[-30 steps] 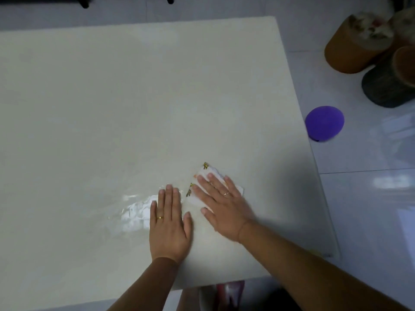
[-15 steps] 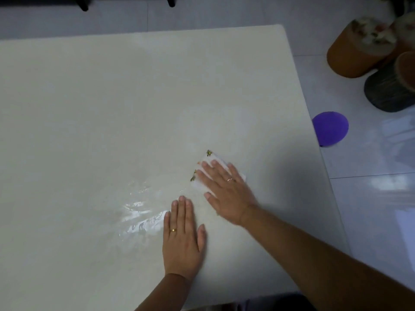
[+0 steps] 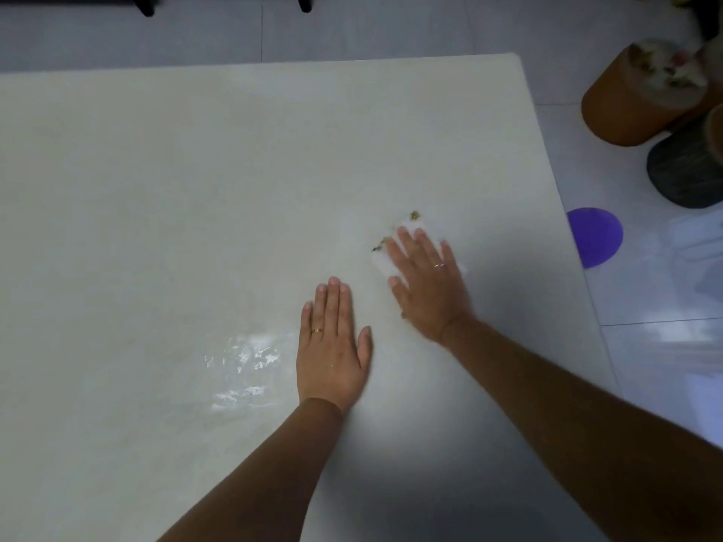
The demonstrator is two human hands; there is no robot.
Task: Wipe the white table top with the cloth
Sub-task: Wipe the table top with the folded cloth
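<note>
The white table top (image 3: 187, 170) fills most of the head view. A small white cloth (image 3: 382, 264) with yellow-green marks at its corners lies on it, right of centre. My right hand (image 3: 430, 291) presses flat on the cloth and covers most of it, fingers pointing away from me. Just left of it and nearer to me, my left hand (image 3: 332, 350) rests flat on the bare table, fingers together, holding nothing. A shiny wet patch (image 3: 242, 365) glistens on the surface left of my left hand.
The table's right edge runs diagonally past my right forearm. On the tiled floor beyond it lie a purple round object (image 3: 596, 236), an orange cylindrical stool (image 3: 630, 107) and a dark one (image 3: 684, 178). Black furniture legs (image 3: 146, 3) stand past the far edge.
My right hand has slid the cloth away from me and to the right. My left hand stays flat on the table, and the gap between the two hands has grown.
</note>
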